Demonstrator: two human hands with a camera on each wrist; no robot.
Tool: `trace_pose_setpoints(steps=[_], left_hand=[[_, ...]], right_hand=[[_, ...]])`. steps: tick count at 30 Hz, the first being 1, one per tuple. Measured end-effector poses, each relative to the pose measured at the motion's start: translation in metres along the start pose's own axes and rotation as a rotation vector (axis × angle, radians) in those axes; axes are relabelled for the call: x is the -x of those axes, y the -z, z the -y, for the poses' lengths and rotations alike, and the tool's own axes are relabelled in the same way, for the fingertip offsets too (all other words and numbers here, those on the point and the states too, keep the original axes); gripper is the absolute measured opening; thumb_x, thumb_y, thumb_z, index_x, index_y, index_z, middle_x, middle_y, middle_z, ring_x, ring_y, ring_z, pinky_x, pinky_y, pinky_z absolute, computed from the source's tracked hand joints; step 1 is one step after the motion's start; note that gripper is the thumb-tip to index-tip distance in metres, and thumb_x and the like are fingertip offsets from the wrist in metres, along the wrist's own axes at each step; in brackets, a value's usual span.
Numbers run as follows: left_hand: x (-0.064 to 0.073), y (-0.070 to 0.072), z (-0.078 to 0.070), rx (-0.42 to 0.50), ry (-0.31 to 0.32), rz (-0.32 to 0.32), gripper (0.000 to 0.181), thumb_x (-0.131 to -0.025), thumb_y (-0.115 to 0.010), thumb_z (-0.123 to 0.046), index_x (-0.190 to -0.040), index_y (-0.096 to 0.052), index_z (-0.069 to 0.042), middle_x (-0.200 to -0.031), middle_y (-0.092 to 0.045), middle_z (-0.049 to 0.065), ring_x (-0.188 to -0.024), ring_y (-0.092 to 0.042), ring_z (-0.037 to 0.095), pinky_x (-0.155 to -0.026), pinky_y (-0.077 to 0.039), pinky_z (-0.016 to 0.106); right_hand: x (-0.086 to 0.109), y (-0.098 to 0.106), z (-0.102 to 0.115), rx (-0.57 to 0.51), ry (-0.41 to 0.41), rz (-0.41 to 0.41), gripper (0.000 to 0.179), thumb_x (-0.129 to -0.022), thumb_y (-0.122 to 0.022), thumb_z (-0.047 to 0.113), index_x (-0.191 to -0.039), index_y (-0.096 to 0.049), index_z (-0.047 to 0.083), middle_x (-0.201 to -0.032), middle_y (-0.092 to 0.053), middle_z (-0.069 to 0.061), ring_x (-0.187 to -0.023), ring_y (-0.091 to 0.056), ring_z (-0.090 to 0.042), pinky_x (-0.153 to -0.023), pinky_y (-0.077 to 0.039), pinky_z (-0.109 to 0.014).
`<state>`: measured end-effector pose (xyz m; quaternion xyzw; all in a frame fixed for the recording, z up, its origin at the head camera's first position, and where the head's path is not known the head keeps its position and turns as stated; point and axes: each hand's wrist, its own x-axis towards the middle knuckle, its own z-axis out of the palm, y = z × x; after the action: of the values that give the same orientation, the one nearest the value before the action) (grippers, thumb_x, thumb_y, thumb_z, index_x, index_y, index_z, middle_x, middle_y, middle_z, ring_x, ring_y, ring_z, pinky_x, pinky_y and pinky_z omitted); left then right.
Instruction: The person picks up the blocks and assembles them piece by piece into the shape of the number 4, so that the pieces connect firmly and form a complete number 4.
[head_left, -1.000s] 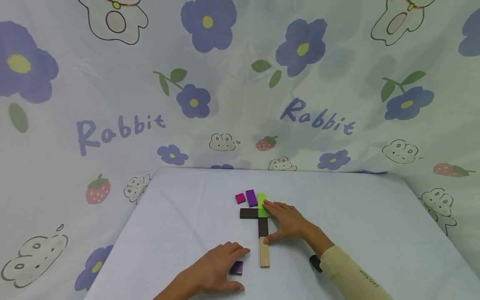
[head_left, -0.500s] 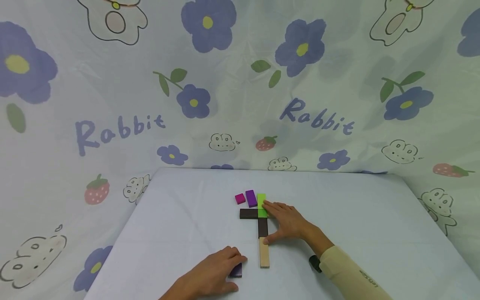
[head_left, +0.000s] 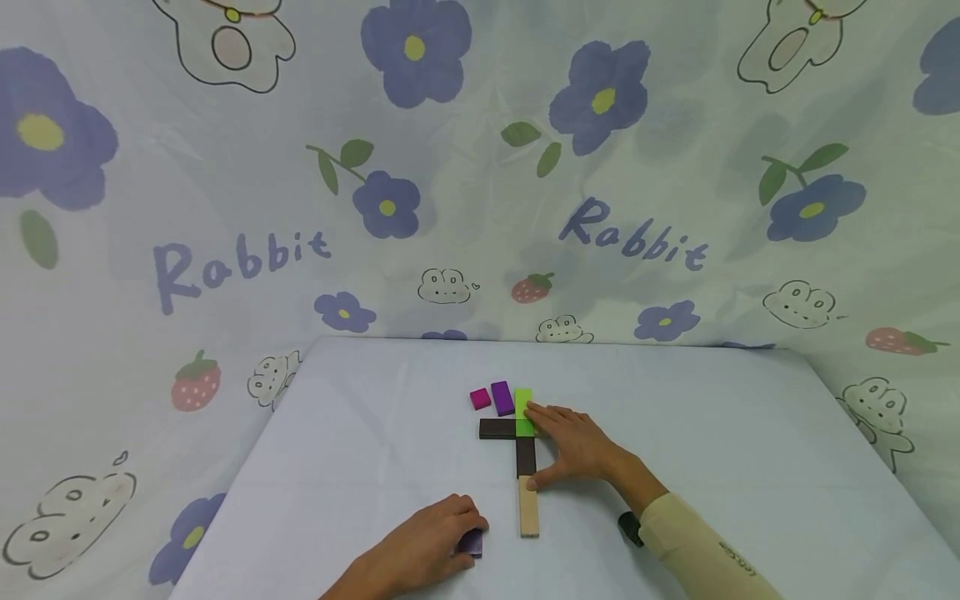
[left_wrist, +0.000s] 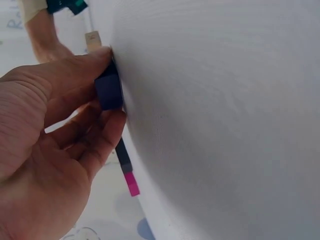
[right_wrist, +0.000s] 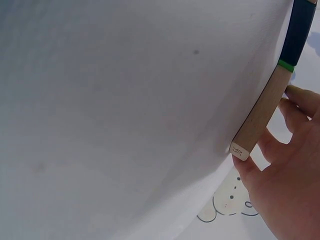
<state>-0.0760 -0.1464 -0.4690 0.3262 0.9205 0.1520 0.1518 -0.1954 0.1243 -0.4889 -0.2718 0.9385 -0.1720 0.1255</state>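
Note:
My left hand (head_left: 423,540) pinches a small dark purple block (head_left: 470,543) near the front of the table. In the left wrist view the thumb is at one end of this block (left_wrist: 109,90) and a fingertip at the other. My right hand (head_left: 577,450) rests over a row of joined blocks, fingers spread. Its fingertips touch a lime green block (head_left: 523,403), and its thumb touches the far end of a wooden block (head_left: 528,512). A dark block (head_left: 526,457) lies between those two. Another wooden block (right_wrist: 262,110) shows beside the fingers in the right wrist view, mostly hidden from the head view.
A second dark block (head_left: 497,429) extends left from the lime one. A purple block (head_left: 502,398) and a magenta block (head_left: 480,399) lie at the far left of the row. Beside the right sleeve (head_left: 697,542) is a small dark piece (head_left: 630,528). White cloth (head_left: 360,433) covers the table.
My left fingers and thumb have drawn together around the dark purple block, which has shifted slightly towards me. My right hand and the joined blocks stay in place.

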Motion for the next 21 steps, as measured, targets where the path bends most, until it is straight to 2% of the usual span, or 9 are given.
trace_pose_setpoints(steps=[9, 14, 21], left_hand=[[-0.0012, 0.0020, -0.0018, -0.021, -0.002, 0.005, 0.034, -0.087, -0.081, -0.029, -0.118, -0.072, -0.019, -0.109, -0.060, -0.010, -0.098, -0.054, 0.002, -0.090, -0.054, 0.025], [-0.0008, 0.0024, -0.0008, -0.051, -0.023, -0.032, 0.033, -0.087, -0.081, -0.030, -0.118, -0.072, -0.020, -0.109, -0.061, -0.010, -0.099, -0.054, 0.003, -0.087, -0.054, 0.025], [0.0001, 0.0072, 0.0006, -0.029, -0.031, -0.078, 0.033, -0.088, -0.080, -0.027, -0.119, -0.072, -0.019, -0.107, -0.059, -0.010, -0.098, -0.053, 0.003, -0.084, -0.054, 0.024]], right_hand=[[-0.0002, 0.0001, -0.0018, -0.004, 0.009, 0.000, 0.115, -0.067, -0.078, 0.075, -0.158, -0.036, 0.018, -0.164, -0.032, 0.000, -0.146, -0.031, -0.034, -0.114, -0.028, -0.062], [-0.0007, -0.0002, -0.0026, 0.002, 0.003, 0.001, 0.116, -0.067, -0.078, 0.075, -0.158, -0.036, 0.019, -0.164, -0.031, 0.001, -0.147, -0.031, -0.033, -0.114, -0.027, -0.061], [-0.0014, 0.0002, -0.0025, 0.002, -0.002, 0.006, 0.115, -0.067, -0.078, 0.074, -0.158, -0.036, 0.017, -0.164, -0.031, -0.001, -0.147, -0.031, -0.033, -0.114, -0.027, -0.061]])
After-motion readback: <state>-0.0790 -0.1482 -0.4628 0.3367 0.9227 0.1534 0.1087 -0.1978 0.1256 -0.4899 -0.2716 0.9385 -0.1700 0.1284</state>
